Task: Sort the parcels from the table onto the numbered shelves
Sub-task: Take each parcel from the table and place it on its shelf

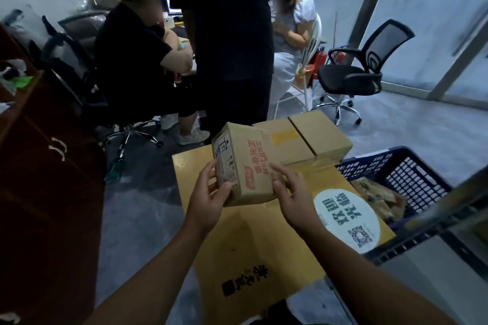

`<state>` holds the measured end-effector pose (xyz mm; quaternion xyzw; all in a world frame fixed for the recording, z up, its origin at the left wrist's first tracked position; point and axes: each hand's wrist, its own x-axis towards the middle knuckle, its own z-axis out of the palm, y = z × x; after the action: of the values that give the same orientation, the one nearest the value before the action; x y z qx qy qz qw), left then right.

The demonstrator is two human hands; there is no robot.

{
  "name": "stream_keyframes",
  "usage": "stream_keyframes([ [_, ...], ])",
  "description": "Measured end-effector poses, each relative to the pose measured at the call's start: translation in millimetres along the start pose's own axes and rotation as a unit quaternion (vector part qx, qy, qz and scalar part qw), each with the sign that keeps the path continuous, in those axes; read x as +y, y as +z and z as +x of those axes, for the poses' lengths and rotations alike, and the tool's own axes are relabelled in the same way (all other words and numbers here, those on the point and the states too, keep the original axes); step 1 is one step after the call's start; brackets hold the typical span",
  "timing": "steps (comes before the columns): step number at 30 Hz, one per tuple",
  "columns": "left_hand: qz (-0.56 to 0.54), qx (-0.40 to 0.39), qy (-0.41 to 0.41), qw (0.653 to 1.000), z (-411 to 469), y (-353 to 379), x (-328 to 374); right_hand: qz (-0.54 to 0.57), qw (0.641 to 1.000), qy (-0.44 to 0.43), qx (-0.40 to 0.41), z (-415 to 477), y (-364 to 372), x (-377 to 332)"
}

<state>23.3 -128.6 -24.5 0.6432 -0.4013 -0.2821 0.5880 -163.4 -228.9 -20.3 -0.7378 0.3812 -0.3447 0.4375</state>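
Observation:
A small brown cardboard parcel [248,161] with red print and a shipping label on its end is held tilted above the yellow table [253,245]. My left hand [208,198] grips its label end from below, thumb curled onto the label face. My right hand [293,195] holds the opposite side with fingers bent against the printed face. Two larger plain cardboard boxes [303,137] lie side by side on the table's far end, behind the parcel.
A blue plastic crate [406,171] with packets inside stands right of the table. A grey metal shelf rail [435,221] crosses the lower right. A dark wooden cabinet [39,179] fills the left. Three people and an office chair [361,71] occupy the floor beyond.

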Motion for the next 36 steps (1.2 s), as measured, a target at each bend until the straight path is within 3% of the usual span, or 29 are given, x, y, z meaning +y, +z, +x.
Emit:
stream_keyframes([
  [8,0.043,-0.017,0.061,0.997,-13.1,51.0,18.2,0.027,0.996,0.083,0.025,-32.9,-41.2,-7.7],
  [17,0.032,-0.060,0.122,0.990,-22.8,104.2,51.6,0.118,0.986,0.096,0.064,-59.3,-95.5,-25.3],
  [23,0.022,-0.123,0.152,0.981,-51.3,155.2,77.6,0.114,0.981,0.108,0.116,-98.4,-141.9,-19.9],
  [36,0.072,-0.222,0.295,0.927,-150.3,242.8,120.5,0.141,0.946,0.118,0.267,-227.1,-228.9,-28.6],
])
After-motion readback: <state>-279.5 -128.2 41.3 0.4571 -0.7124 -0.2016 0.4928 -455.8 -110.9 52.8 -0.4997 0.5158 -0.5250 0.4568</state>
